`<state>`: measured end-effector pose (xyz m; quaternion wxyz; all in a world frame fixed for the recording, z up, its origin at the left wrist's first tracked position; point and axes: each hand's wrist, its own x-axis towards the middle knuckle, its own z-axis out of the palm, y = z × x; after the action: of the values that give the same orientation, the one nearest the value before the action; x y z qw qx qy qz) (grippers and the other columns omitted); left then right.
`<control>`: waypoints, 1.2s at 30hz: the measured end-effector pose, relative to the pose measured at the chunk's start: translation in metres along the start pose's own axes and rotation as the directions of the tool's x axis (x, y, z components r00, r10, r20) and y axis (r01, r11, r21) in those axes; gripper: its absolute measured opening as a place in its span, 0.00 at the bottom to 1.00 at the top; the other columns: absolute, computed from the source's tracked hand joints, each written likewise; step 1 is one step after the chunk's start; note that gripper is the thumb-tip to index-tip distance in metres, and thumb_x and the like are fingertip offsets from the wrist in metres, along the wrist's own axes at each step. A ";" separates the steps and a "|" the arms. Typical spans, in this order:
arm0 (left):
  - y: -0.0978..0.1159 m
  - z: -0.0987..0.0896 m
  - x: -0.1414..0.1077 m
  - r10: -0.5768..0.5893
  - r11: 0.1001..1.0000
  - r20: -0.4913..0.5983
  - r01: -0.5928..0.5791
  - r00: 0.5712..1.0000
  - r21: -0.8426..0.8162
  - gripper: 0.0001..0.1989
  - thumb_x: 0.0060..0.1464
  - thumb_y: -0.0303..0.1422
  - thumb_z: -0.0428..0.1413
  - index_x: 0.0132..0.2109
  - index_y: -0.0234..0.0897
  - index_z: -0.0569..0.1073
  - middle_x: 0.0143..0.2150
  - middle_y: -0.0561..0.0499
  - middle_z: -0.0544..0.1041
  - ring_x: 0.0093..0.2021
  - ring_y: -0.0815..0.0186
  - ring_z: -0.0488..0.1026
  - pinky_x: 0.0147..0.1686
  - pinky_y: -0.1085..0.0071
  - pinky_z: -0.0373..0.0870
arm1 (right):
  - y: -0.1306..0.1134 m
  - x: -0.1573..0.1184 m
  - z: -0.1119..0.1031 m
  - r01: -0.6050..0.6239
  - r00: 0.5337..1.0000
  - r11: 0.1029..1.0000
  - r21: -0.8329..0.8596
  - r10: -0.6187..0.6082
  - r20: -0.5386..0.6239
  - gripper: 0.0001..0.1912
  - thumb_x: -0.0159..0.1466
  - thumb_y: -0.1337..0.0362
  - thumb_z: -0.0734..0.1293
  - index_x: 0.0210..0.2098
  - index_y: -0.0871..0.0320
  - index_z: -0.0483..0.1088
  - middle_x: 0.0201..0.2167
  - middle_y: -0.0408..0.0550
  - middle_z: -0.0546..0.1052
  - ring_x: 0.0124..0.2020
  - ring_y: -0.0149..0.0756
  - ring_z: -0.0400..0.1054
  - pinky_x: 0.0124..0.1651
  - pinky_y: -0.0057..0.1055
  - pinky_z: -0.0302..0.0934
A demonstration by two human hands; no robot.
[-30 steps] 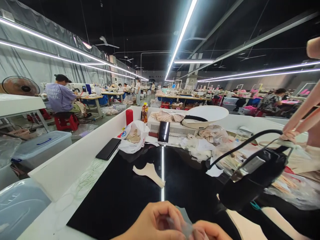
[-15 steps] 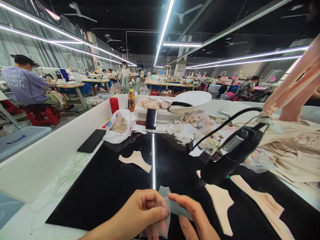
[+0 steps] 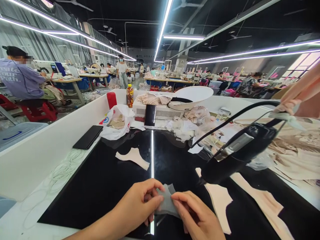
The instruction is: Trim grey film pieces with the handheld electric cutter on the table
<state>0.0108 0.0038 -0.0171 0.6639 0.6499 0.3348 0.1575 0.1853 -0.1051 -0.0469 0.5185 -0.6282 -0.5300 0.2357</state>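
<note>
A small piece of thin, translucent greyish sheet [image 3: 167, 205] is stretched between my hands above the glossy black mat [image 3: 100, 196]. My left hand [image 3: 138, 203] pinches its left side between thumb and fingers. On the right side, my right hand [image 3: 197, 213] has its thumb and forefinger closed on the edge. Beyond my hands lies a curved beige cut piece [image 3: 133, 157] on the mat. A second beige piece [image 3: 220, 203] lies to the right of my right hand, with a longer beige piece [image 3: 265, 200] farther right.
A black handheld tool [image 3: 237, 153] hangs at the right from tied pink cloth. A phone [image 3: 150, 115] stands upright at the back, near a plastic bag [image 3: 117, 123] and a bottle [image 3: 129, 95]. Fabric piles [image 3: 295, 146] cover the right side. Other people sit at tables beyond.
My right hand has closed its fingers on the greyish sheet, where they were spread before. My left hand has risen slightly and shifted left. The view has shifted a little.
</note>
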 end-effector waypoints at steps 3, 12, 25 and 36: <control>0.004 -0.003 -0.001 0.033 0.975 -0.061 -0.019 0.998 0.220 0.11 0.62 0.34 0.55 0.51 0.42 0.72 0.31 0.59 0.73 0.23 0.73 0.68 0.22 0.79 0.65 | 0.003 0.009 -0.007 0.154 0.987 0.977 -0.147 -0.146 0.064 0.09 0.74 0.58 0.63 0.44 0.47 0.77 0.37 0.43 0.78 0.34 0.34 0.75 0.37 0.23 0.70; -0.012 -0.005 0.002 0.358 0.499 -0.018 -0.176 0.933 0.848 0.05 0.67 0.28 0.55 0.39 0.39 0.69 0.31 0.59 0.72 0.28 0.68 0.71 0.29 0.71 0.58 | 0.023 0.010 -0.008 0.410 0.912 0.739 -0.534 -0.347 0.221 0.12 0.77 0.61 0.58 0.53 0.50 0.71 0.39 0.45 0.78 0.38 0.35 0.76 0.41 0.27 0.73; -0.012 -0.003 -0.001 0.333 0.426 0.039 -0.187 0.942 0.885 0.07 0.67 0.28 0.55 0.37 0.38 0.70 0.34 0.56 0.74 0.32 0.66 0.73 0.31 0.70 0.63 | 0.028 0.010 -0.005 0.443 0.897 0.671 -0.594 -0.338 0.287 0.12 0.77 0.64 0.57 0.50 0.52 0.71 0.36 0.45 0.76 0.33 0.38 0.72 0.38 0.36 0.69; -0.014 -0.005 -0.002 0.342 0.447 0.043 -0.202 0.939 0.871 0.06 0.67 0.26 0.55 0.38 0.38 0.71 0.34 0.57 0.74 0.32 0.67 0.73 0.32 0.71 0.64 | 0.026 0.010 -0.004 0.450 0.893 0.660 -0.602 -0.353 0.281 0.13 0.78 0.63 0.56 0.49 0.54 0.72 0.35 0.45 0.76 0.33 0.37 0.71 0.37 0.35 0.68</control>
<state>0.0030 0.0046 -0.0297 0.1888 0.9261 0.3047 0.1175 0.2027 -0.0945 -0.0659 0.2673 -0.6175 -0.7386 -0.0411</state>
